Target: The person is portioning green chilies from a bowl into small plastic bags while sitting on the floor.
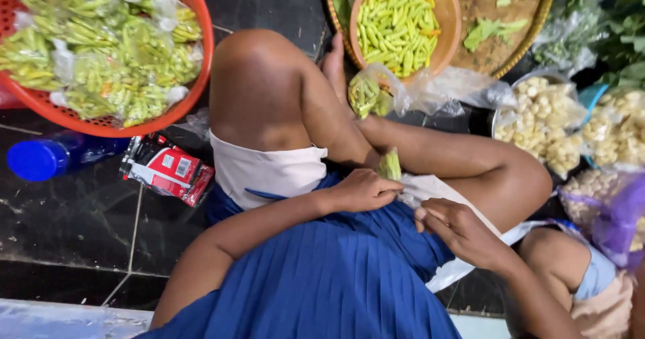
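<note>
Sitting cross-legged on a dark shiny tiled floor [80,225]. Left hand [363,190] closed around a small clear plastic bag of green chillies [390,165] over the lap, right hand [460,230] pinching the bag's loose white edge. Close by: a round red plastic basket of packed chilli bags [195,83], a blue bottle [47,157].

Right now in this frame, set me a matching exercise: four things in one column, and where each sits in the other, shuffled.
Things:
1. red mesh basket of bagged chillies
2. blue bottle
3. orange bowl of loose green chillies
4. small chilli bag

Places:
A. top centre, on a woven tray
B. above the left hand, over the lap
C. top left corner
D. lying on the dark floor at the left edge

Pairs: 1-C, 2-D, 3-A, 4-B
</note>
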